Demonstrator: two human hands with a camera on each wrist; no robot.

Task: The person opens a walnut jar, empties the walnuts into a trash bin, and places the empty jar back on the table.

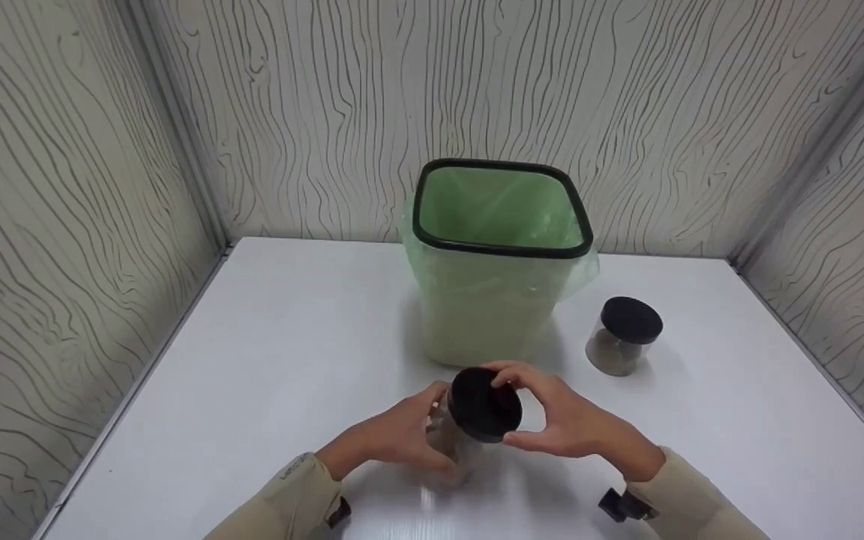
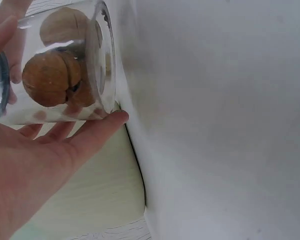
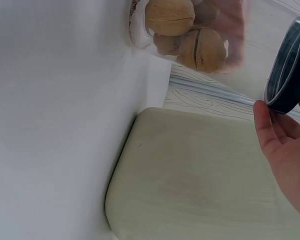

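Note:
A clear jar (image 1: 441,433) with a black lid (image 1: 475,401) stands in front of the bin, tilted in the head view. My left hand (image 1: 400,435) grips the jar's body, its fingers and thumb curved round the clear side. At the top, my right hand (image 1: 571,420) pinches the edge of the black lid between thumb and fingers. Several walnuts (image 2: 47,77) lie in the lower part of the jar, seen through the wall in the left wrist view. The right wrist view has the lid's rim (image 3: 290,65) at the fingertips.
Behind the hands is a pale bin (image 1: 484,315) with a green liner (image 1: 492,206) and a dark rim (image 1: 503,250). A second jar (image 1: 616,351) with a black lid and brownish contents stands right of it. Wood-patterned panels (image 1: 312,112) enclose the white table (image 1: 289,322).

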